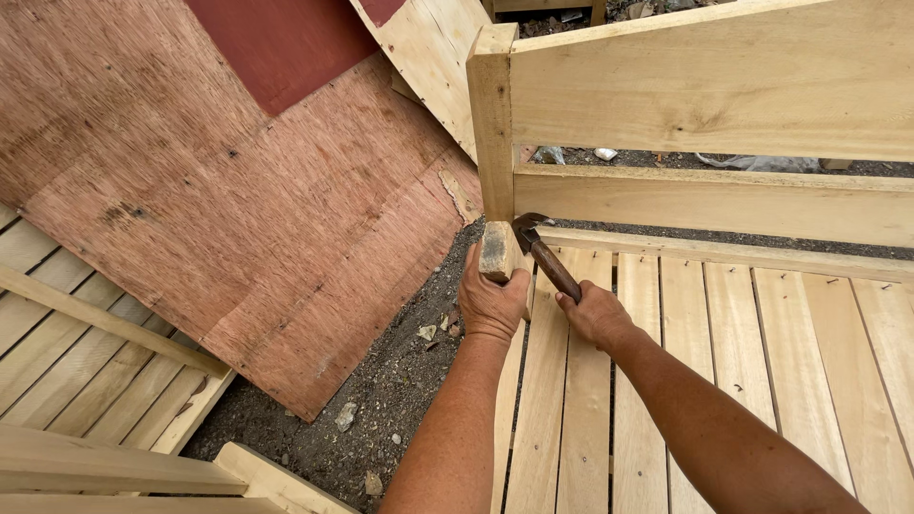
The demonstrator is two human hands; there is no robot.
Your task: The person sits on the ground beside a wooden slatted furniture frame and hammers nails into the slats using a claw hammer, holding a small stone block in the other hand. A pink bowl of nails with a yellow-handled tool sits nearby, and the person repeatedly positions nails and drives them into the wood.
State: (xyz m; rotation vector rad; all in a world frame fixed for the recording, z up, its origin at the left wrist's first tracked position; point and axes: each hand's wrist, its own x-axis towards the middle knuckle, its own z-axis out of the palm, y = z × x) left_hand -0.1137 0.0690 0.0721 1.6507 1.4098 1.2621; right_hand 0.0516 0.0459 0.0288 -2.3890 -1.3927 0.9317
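Two hands are at work at the corner of a pale slatted wooden frame (724, 333). My left hand (490, 305) is closed around a short wooden block (495, 251), fingers wrapped over its lower part, so the block stands up out of the top of the fist with its worn end face showing toward me. The block sits against the base of the upright corner post (492, 133), just where the post meets the slats.

My right hand (595, 312) is clenched on the brown handle of a hammer (547, 257). The handle runs up and to the left out of the fist, and the dark metal head lies at the far end, just beside the block's right edge and next to the foot of the post. I can't tell whether the head is actually touching the block or the wood behind it. The two hands are near each other, the block to the left of the hammer head.

Behind the post, two horizontal rails (714, 200) cross to the right. A large reddish plywood sheet (238, 200) lies to the left over dark gravelly ground (400, 381), and another slatted panel (86, 362) shows at the lower left.
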